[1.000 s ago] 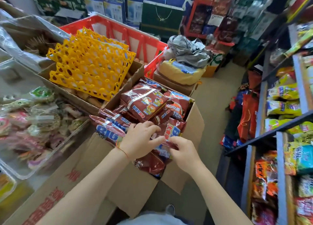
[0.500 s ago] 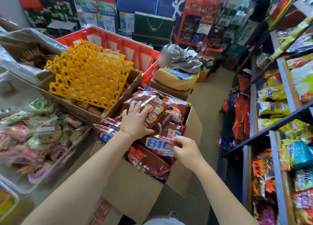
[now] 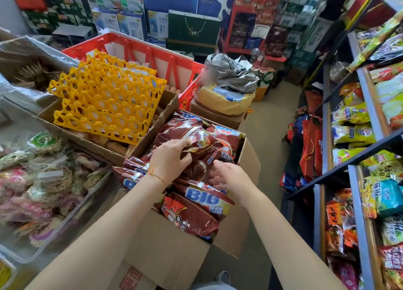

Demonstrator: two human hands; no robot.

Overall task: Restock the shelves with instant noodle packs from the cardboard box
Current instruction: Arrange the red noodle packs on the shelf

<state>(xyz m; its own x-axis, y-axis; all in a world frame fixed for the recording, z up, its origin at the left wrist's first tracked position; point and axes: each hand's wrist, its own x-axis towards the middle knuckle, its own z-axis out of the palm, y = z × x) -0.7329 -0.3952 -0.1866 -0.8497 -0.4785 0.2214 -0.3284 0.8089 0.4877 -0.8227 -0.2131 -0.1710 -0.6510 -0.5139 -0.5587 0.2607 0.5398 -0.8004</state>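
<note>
The instant noodle packs (image 3: 196,150), dark red with a blue "BIG" label, lie heaped in the open cardboard box (image 3: 165,246) on the floor of the aisle, piled above its rim and spilling a little over its left edge. The left hand (image 3: 169,158) grasps the topmost pack near the box's far left corner, fingers curled over its wrapper. The right hand (image 3: 229,176) hovers over the packs at the box's right edge, fingers released and spread, holding nothing. The box looks nearly full, so most of the restocking seems to lie ahead. The shelves (image 3: 366,115) at the right already hold yellow, green and orange packets. Left of the box sit yellow egg trays (image 3: 104,100) in another carton, with a red crate (image 3: 152,52) behind.
</note>
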